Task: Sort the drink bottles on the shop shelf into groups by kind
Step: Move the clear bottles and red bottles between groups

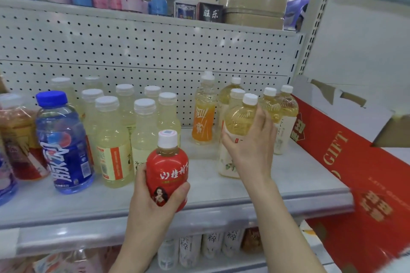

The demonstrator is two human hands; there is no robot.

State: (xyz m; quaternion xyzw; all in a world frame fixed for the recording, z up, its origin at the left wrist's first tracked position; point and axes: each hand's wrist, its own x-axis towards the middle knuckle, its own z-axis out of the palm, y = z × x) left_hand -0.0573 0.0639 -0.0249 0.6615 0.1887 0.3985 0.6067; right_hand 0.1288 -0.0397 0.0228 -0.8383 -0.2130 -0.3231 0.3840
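Left hand (153, 203): grasps red bottle (167, 165), front-left of orange bottle (203, 125). Right hand (253, 147): grasps yellow bottle (239, 117), right of orange bottle.

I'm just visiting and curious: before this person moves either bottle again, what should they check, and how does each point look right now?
1. Grip of the left hand on the red bottle: ok, fingers wrapped round its lower half.
2. Hold of the right hand on the yellow tea bottle: ok, fingers curled round its middle.
3. That tea bottle's base resting on the shelf: cannot tell.
4. Bare shelf room for the red bottle: ok, there is an open patch in front of the orange bottle.
5. A matching red group to join: cannot tell, the far-left bottles are blurred.
6. Sorting finished: not ok, the orange bottle stands alone among other kinds.
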